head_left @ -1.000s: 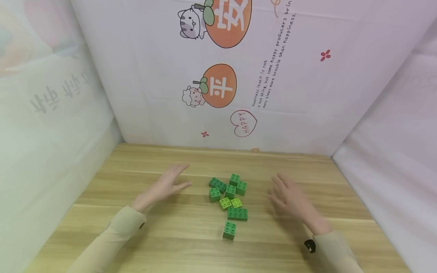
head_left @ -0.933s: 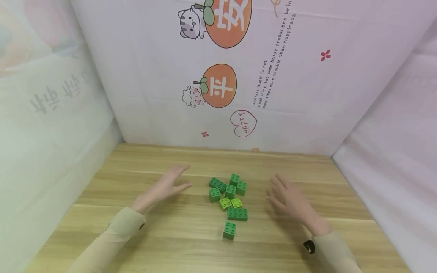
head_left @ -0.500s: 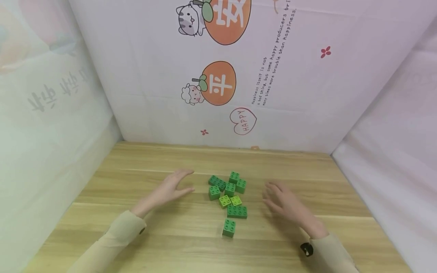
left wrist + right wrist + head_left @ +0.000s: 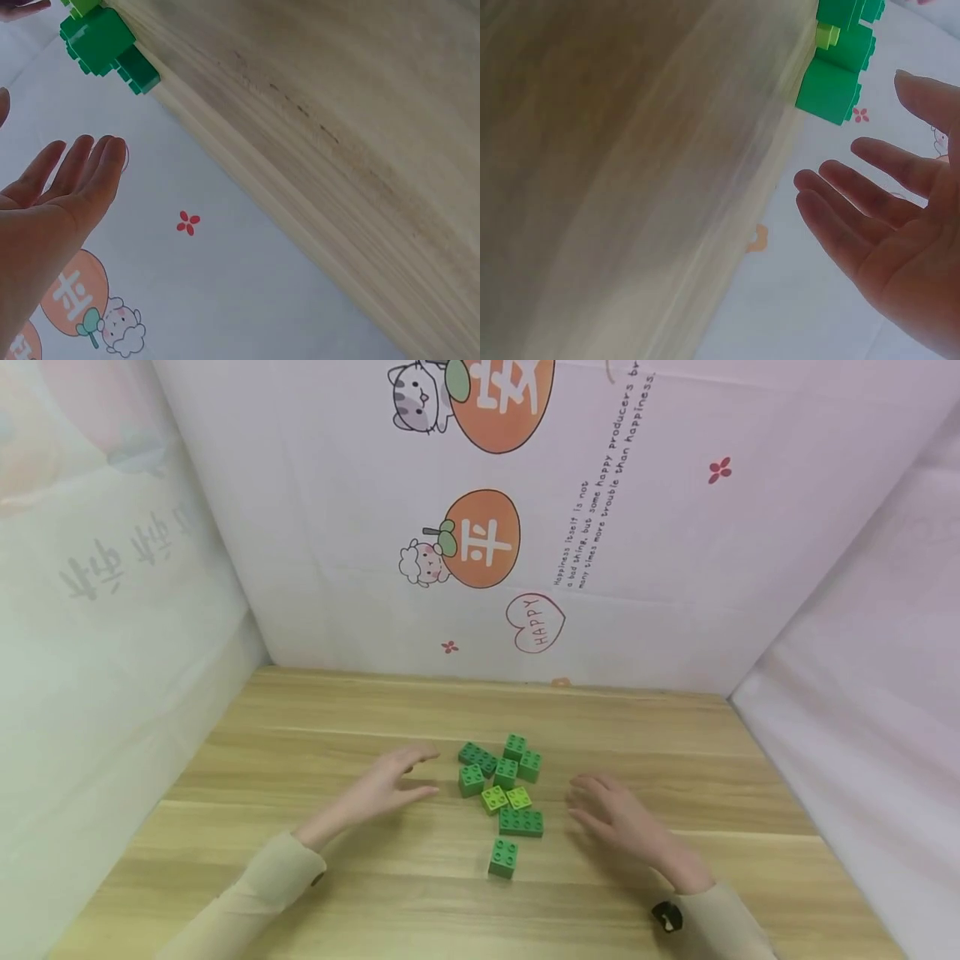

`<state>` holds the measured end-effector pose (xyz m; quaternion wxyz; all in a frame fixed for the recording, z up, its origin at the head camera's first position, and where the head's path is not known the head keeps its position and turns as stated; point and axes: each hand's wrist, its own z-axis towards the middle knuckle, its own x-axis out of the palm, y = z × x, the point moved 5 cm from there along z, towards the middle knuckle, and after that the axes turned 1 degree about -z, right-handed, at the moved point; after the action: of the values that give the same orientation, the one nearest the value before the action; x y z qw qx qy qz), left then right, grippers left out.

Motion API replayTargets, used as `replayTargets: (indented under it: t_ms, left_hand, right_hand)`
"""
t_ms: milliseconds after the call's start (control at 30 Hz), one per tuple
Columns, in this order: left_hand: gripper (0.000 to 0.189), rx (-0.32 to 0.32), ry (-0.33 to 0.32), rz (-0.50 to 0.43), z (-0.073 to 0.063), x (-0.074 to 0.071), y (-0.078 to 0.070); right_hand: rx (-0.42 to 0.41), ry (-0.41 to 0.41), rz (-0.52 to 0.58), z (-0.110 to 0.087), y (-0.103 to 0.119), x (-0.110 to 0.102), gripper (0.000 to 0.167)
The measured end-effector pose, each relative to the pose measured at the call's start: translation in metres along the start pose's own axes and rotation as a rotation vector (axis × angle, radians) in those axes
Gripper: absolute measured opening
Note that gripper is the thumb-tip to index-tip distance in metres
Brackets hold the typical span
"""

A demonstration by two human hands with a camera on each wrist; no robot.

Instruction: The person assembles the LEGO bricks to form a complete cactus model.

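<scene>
Several green toy building blocks lie loosely grouped on the wooden table (image 4: 360, 877). A dark green long block (image 4: 477, 759) is at the back left, close to a green square block (image 4: 471, 781). Two flat lime blocks (image 4: 494, 799) sit mid-group, behind a green long block (image 4: 521, 822). One green square block (image 4: 503, 858) stands apart at the front. My left hand (image 4: 382, 789) is just left of the group, thumb and fingers spread, holding nothing. My right hand (image 4: 622, 818) is at the right, fingers extended and its palm bare in the right wrist view.
A white printed cloth (image 4: 360, 568) rises behind the table. White cloth walls (image 4: 97, 693) also border its left and right sides. Both forearms wear beige sleeves (image 4: 258, 889); a black object (image 4: 667, 916) shows at the right cuff.
Both hands have moved inward and slightly nearer, toward the blocks from either side. The blocks keep their arrangement, while the head view has tilted slightly.
</scene>
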<state>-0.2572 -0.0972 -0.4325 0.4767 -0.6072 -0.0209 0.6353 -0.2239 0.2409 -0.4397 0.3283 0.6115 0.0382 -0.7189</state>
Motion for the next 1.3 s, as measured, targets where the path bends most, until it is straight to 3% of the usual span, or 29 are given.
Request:
replayTargets:
  t_ms: [367, 600, 1000, 1300]
  left_hand:
    - [0.054, 0.015, 0.053, -0.106, -0.003, 0.010, -0.008]
    - [0.053, 0.087, 0.060, -0.141, -0.003, 0.021, -0.015]
    - [0.052, 0.065, 0.163, -0.180, -0.003, 0.039, -0.028]
    - [0.049, 0.075, 0.193, -0.171, -0.003, 0.047, -0.037]
  right_hand:
    - [-0.020, 0.037, 0.089, 0.002, 0.004, 0.008, 0.040]
    - [-0.008, 0.088, 0.093, 0.004, 0.009, 0.012, 0.039]
    - [-0.053, 0.118, 0.127, 0.006, 0.017, 0.019, 0.039]
    - [-0.077, 0.135, 0.158, 0.010, 0.022, 0.021, 0.036]
